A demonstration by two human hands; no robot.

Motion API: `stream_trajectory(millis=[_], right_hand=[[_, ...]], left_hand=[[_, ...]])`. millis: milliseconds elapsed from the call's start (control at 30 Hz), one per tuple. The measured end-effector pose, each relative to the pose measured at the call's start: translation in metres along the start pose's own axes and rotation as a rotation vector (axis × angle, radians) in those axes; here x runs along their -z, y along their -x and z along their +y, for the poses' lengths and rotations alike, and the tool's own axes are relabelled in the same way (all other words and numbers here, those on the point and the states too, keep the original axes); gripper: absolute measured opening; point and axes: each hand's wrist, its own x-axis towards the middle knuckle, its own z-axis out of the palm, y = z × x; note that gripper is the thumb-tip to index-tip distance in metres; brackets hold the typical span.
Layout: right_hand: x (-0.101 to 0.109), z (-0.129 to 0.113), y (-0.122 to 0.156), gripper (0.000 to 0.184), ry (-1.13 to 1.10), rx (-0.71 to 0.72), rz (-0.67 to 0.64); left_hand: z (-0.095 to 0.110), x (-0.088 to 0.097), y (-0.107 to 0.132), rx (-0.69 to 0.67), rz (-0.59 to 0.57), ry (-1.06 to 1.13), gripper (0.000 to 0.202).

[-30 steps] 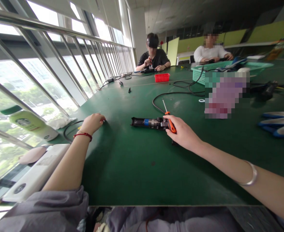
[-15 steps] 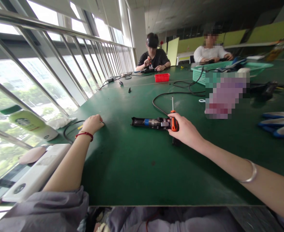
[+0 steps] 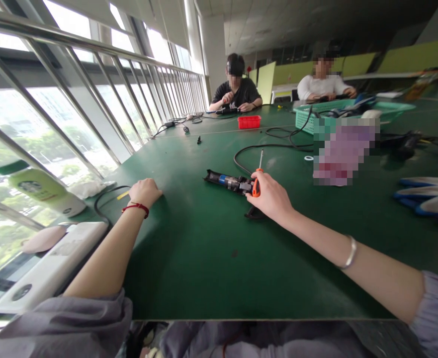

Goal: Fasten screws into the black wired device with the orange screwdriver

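My right hand (image 3: 271, 199) is closed round an orange-handled screwdriver (image 3: 256, 185), whose thin shaft points up and away from me. The same hand touches the near end of a black power tool body (image 3: 228, 182) with a blue band, which lies on the green table (image 3: 204, 258). My left hand (image 3: 146, 191) rests on the table to the left as a loose fist, a red cord on its wrist; whether it holds anything is hidden. A small yellow piece (image 3: 122, 196) lies just left of it.
A black cable (image 3: 241, 151) loops behind the tool. A pair of blue-white gloves (image 3: 427, 196) lies at right, a green basket (image 3: 315, 112) and red tray (image 3: 249, 121) farther back. Two people sit working at the far end. A white device (image 3: 50, 268) and bottle (image 3: 43, 191) lie by the window rail.
My right hand has turned the screwdriver more upright and shifted slightly left; the tool body now lies angled. My left hand has drawn back a little towards me.
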Motion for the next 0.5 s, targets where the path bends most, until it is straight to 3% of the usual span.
stream_trajectory(millis=[500], right_hand=[[0.005,0.01,0.001,0.03,-0.177,0.128,-0.093]], left_hand=[[0.015,-0.003,0.007,-0.01,0.074,-0.108,0.031]])
